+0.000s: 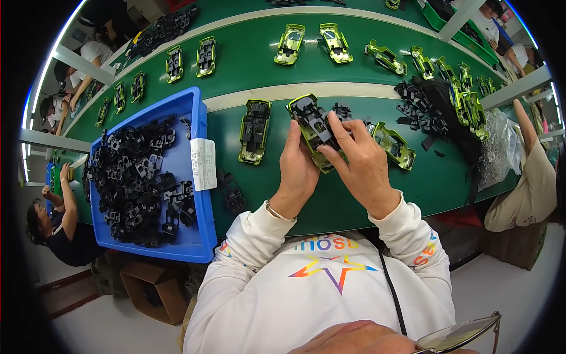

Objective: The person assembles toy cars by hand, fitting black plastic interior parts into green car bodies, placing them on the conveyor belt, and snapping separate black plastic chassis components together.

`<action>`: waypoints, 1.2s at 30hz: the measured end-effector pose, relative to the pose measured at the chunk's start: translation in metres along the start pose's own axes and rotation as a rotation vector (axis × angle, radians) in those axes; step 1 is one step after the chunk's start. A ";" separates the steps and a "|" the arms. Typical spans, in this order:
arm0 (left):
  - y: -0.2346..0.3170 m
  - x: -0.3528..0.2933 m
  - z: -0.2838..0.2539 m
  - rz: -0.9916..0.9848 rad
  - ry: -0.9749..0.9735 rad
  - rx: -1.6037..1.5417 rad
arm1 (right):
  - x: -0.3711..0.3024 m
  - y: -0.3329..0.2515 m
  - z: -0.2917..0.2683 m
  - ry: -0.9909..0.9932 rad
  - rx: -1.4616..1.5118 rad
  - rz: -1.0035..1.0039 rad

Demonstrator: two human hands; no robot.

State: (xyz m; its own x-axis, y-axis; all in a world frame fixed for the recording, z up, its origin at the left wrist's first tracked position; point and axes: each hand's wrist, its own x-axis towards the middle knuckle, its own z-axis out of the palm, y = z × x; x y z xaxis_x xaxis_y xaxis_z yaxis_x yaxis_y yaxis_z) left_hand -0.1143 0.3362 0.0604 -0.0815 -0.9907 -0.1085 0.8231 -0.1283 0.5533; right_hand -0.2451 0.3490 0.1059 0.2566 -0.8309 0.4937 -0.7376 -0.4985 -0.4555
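A lime-green toy car body [312, 122] with a black interior piece in it is tilted between my hands over the green bench. My left hand [296, 177] is closed round its left side and underside. On the black piece rest the thumb and fingers of my right hand [367, 168], which cover part of it. Just left lies another green car body [255, 131], also fitted with a black piece. Beside my right hand is a green car shell [396, 147], partly hidden. A few small black parts [342, 111] sit behind my hands.
At left stands a blue tray [204, 230] heaped with black plastic pieces, a paper label on its rim. One loose black piece [231, 192] lies beside it. Several green car bodies [290, 45] line the far bench strip. Black parts [421, 112] and clear plastic bags [500, 150] are at right. Other people work nearby.
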 end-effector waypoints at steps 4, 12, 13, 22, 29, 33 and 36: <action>0.001 0.000 -0.001 -0.006 0.003 -0.030 | -0.002 -0.003 -0.001 0.020 0.025 0.005; 0.001 -0.002 0.000 0.038 -0.015 0.042 | 0.000 -0.002 0.002 0.043 -0.133 -0.063; 0.001 -0.001 -0.003 -0.002 -0.025 0.011 | 0.001 -0.004 -0.001 -0.012 -0.151 -0.067; -0.004 -0.002 -0.005 0.014 0.002 0.125 | 0.013 -0.005 -0.025 -0.220 -0.235 -0.109; -0.001 -0.001 -0.007 0.057 -0.068 0.146 | 0.009 -0.011 -0.011 -0.147 -0.218 -0.099; -0.004 -0.003 -0.005 0.030 -0.049 0.153 | 0.013 -0.010 -0.024 -0.227 -0.235 -0.102; -0.007 -0.006 -0.001 0.041 -0.028 0.122 | 0.018 -0.013 -0.031 -0.327 -0.341 -0.159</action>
State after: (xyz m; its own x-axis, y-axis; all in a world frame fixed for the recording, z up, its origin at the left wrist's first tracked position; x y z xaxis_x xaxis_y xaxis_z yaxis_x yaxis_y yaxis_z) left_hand -0.1192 0.3434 0.0565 -0.0663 -0.9959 -0.0613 0.7516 -0.0903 0.6534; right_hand -0.2504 0.3483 0.1433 0.5249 -0.8123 0.2544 -0.8215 -0.5617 -0.0985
